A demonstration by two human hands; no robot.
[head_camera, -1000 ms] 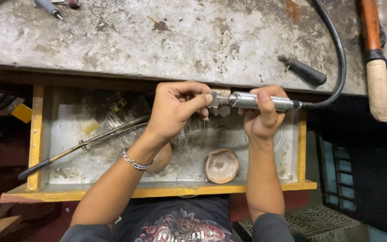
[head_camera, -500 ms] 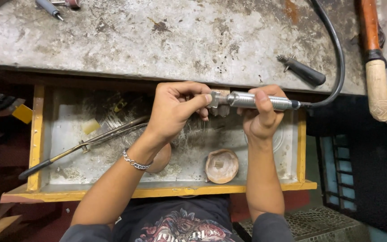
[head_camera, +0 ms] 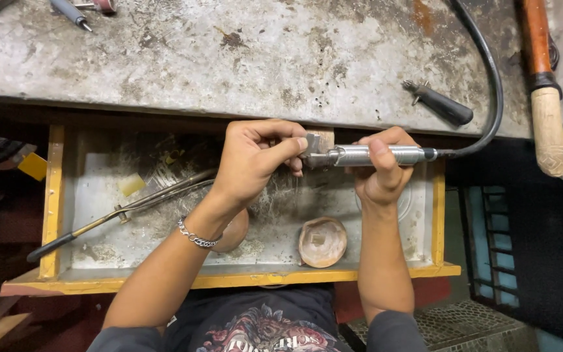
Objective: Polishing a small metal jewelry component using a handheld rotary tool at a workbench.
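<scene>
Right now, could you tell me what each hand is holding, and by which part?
The right hand grips the metal rotary handpiece around its barrel. The left hand pinches something small at its tip; what exactly cannot be told.

Workshop, scarred metal workbench (head_camera: 229, 58), yellow-framed catch drawer (head_camera: 53, 195), scattered hand tools

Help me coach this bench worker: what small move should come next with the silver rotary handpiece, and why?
Probably keep the tip pressed on the small piece pinched in the left hand and rotate that piece slightly. The right hand grips the silver rotary handpiece level, its tip meeting the left fingers at the wooden bench peg, above the yellow-edged catch tray.
</scene>
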